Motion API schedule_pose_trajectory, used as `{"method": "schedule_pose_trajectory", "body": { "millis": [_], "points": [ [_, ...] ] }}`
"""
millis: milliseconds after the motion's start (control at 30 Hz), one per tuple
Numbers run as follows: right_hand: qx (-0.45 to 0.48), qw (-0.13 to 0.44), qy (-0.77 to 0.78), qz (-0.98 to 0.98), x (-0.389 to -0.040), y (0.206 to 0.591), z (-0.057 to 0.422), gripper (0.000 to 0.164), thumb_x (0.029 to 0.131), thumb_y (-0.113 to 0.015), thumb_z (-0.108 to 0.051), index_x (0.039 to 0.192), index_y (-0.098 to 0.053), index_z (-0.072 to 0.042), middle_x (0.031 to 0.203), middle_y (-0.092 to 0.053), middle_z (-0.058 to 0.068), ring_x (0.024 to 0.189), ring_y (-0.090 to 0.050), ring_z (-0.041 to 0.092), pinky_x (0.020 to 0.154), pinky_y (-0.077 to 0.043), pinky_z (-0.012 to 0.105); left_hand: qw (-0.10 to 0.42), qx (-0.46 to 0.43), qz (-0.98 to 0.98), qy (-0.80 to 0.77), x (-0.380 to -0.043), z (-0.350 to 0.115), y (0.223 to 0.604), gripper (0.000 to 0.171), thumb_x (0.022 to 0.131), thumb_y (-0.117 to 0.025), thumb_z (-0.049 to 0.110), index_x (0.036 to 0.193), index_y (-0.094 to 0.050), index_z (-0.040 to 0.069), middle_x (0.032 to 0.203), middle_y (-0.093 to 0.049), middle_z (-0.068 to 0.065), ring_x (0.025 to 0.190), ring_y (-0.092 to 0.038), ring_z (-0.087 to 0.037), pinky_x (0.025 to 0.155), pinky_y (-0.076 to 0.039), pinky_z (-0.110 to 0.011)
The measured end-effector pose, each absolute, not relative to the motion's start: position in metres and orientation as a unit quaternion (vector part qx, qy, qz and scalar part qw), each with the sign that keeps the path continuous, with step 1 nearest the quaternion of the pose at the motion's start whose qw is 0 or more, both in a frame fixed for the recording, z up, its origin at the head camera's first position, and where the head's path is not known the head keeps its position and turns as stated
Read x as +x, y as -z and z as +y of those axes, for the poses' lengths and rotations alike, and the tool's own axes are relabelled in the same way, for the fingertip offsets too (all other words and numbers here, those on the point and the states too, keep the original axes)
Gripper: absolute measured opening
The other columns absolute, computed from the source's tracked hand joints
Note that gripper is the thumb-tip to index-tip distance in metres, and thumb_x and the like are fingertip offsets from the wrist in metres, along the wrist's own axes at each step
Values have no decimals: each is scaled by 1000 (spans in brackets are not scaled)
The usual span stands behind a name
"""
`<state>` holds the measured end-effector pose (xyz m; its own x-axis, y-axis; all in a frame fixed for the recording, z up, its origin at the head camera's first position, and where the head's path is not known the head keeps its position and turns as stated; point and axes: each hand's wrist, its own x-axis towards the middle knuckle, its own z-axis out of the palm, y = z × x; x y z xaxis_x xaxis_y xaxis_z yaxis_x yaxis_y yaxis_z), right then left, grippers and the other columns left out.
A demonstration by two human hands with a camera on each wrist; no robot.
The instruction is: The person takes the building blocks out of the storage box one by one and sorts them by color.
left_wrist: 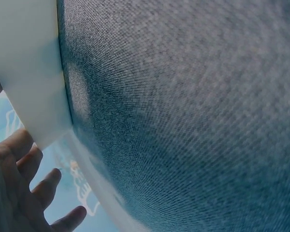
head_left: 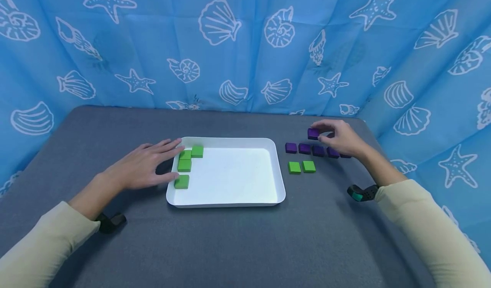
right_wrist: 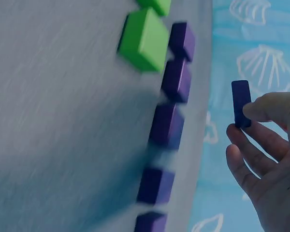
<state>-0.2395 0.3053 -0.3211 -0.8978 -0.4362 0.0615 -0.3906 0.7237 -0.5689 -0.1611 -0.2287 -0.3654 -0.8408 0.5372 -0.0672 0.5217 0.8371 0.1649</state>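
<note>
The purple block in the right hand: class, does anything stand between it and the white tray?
Nothing visible blocks a raised path from the purple block to the white tray. Lower down, the row of purple blocks and two green blocks lie on the table to the tray's right and might get knocked.

Tray (head_left: 234, 173) on table (head_left: 238, 245); curtain (head_left: 245, 53) behind table. Four blocks (head_left: 184, 165) in tray, along left end; left hand (head_left: 142, 165) at left rim. Right of tray: five blocks (head_left: 318, 151) in row, two blocks (head_left: 308, 166) before them, one block (head_left: 313, 134) in right hand (head_left: 338, 137).
</note>
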Motion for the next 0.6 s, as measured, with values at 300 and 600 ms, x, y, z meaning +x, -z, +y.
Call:
{"method": "schedule_pose_trajectory", "body": {
  "millis": [300,600],
  "points": [
    [-199,-4,270,942,-228,332,348,34,96,-52,7,130,-58,7,129,-58,29,120,-54,44,92,-47,63,66,274,957,-71,-162,-228,368,85,93,-49,67,159,-27,17,165,-20,-7,149,-23,-37,109,-25,-69],
    [-158,-10,253,954,-216,345,386,36,94,-49,12,129,-58,7,128,-57,32,118,-53,46,90,-44,66,59,275,957,-67,-162,-229,367,85,94,-49,67,159,-27,18,165,-20,-6,149,-24,-36,109,-26,-69]
  ]
}}
